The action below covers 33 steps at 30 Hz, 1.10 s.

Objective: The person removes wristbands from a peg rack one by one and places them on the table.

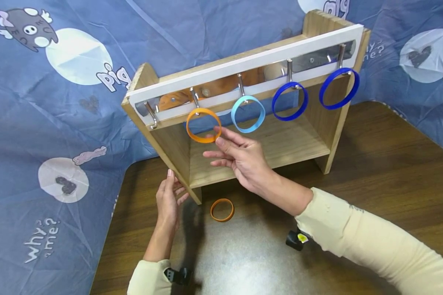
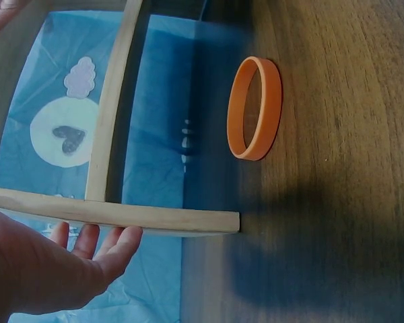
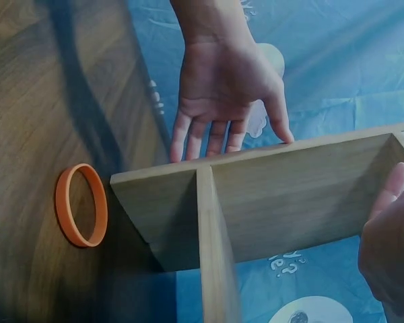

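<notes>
An orange silicone wristband (image 1: 204, 126) hangs at the second hook from the left on a wooden rack (image 1: 262, 137). My right hand (image 1: 245, 159) pinches its lower right edge between thumb and index finger, the other fingers spread apart. My left hand (image 1: 167, 200) rests against the rack's left side panel (image 2: 155, 217), fingers fairly straight along the outer face and thumb at the front edge. A second orange wristband (image 1: 222, 210) lies on the table in front of the rack, between the two hands.
A light blue wristband (image 1: 248, 114) and two dark blue ones, a middle one (image 1: 290, 101) and a far-right one (image 1: 339, 89), hang from the other hooks. The leftmost hook (image 1: 151, 115) is bare. Blue printed cloth (image 1: 96, 164) surrounds the brown wooden table (image 1: 384, 147).
</notes>
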Motion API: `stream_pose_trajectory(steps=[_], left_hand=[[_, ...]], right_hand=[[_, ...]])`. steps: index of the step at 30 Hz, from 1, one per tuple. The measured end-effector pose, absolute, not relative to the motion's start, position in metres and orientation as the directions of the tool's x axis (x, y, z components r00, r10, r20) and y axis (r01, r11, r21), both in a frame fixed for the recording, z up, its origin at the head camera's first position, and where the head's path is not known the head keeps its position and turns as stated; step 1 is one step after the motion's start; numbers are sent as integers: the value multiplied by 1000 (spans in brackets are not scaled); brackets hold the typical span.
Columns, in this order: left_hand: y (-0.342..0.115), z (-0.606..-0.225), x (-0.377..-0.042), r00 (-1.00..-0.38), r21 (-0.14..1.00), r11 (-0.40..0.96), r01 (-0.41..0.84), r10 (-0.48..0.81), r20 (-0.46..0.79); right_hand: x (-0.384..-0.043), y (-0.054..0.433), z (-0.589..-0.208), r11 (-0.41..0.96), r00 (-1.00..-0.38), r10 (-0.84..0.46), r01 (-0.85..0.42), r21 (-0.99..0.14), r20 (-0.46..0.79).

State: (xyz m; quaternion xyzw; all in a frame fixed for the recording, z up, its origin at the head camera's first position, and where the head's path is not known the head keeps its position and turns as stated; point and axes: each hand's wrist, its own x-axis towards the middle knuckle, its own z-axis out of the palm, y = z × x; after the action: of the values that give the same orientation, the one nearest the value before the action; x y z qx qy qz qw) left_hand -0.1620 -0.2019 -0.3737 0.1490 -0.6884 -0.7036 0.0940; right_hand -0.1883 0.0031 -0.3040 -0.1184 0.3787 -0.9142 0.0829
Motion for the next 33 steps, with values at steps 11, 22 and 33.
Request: stream_pose_trajectory(steps=[11,22,33], left_hand=[[-202,-373,-163,-938,997,-43,-68,-337,-78],[-200,-373,-162,-933,996,-41,-73,-349,-83],[-201,-373,-163,-932,997,-44,-60,-354,-72]], right_hand=[[-180,1,-301,-726,-963,-195,15,-688,184],[-161,2,-278,-715,-929,-218,-55,-697,297],[-151,8,-284,-636,-927,-248,-64,-769,281]])
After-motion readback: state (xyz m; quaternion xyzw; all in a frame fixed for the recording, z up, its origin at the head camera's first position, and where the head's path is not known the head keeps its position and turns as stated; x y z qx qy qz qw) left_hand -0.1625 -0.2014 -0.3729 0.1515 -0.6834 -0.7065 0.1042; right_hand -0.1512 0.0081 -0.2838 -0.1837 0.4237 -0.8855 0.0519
